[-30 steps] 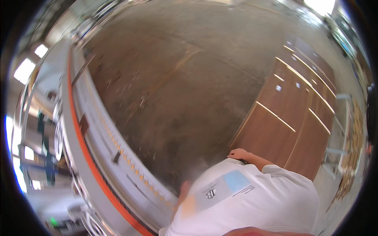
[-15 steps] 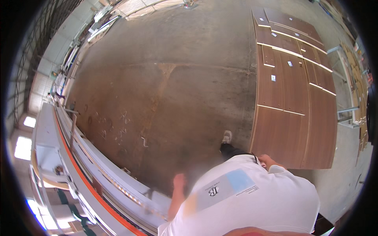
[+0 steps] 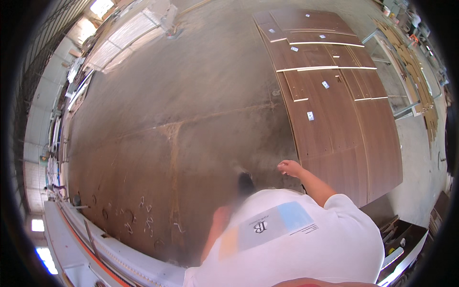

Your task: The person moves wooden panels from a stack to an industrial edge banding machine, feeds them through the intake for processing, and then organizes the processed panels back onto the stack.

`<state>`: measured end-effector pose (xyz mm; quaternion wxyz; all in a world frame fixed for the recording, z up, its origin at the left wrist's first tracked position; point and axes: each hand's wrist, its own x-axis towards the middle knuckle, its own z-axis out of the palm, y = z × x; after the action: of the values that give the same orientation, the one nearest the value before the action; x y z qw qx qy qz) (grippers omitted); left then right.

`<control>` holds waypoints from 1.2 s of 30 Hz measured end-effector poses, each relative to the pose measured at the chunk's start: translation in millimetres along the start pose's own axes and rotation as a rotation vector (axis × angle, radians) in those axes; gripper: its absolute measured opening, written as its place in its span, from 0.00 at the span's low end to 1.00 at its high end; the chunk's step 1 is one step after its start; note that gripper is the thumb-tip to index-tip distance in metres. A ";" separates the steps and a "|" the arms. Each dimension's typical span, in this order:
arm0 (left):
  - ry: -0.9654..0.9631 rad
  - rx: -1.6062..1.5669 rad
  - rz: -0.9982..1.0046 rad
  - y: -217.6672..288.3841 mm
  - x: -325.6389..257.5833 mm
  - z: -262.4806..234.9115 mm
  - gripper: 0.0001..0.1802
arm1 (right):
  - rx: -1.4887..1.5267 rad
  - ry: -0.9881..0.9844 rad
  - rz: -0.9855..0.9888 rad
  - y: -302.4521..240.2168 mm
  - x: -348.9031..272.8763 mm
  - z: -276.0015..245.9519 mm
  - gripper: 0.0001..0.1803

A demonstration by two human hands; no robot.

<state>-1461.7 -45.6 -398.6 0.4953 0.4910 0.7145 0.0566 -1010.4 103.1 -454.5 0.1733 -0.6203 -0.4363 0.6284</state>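
I look down over my white T-shirt (image 3: 296,239) at a brown, dusty floor (image 3: 191,119). My right hand (image 3: 289,167) swings out in front of me with its fingers curled and nothing in it, close to the near edge of a stack of brown wood panels (image 3: 344,134). My left hand (image 3: 221,216) hangs at my left side, blurred by motion, so I cannot make out its fingers; nothing shows in it. One dark shoe (image 3: 245,182) steps forward between the two arms.
The wood panels lie flat at the right, with small white labels and pale edges. A long white machine with an orange stripe (image 3: 91,248) runs along the lower left. Metal frames and stacked boards (image 3: 406,71) stand at the far right.
The view has swung toward the panels, which now lie nearer and fill the right side. The long machine has slid to the lower left. My right arm has swung forward.
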 end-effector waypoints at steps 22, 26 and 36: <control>-0.245 0.516 0.254 283.6 695.2 -267.3 0.19 | 1.023 0.535 0.184 -127.8 252.8 -87.5 0.09; -0.373 1.314 0.711 381.7 754.7 -270.2 0.19 | -0.363 0.278 0.241 -131.4 333.1 -167.4 0.08; -0.554 0.750 0.502 635.7 838.9 -225.0 0.21 | 0.104 0.790 -0.176 -168.5 509.6 -379.1 0.06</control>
<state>-1246.0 1006.4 -471.8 0.4270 0.7868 0.3886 -0.2181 -798.9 710.5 -589.1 0.4117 -0.7647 -0.3553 0.3457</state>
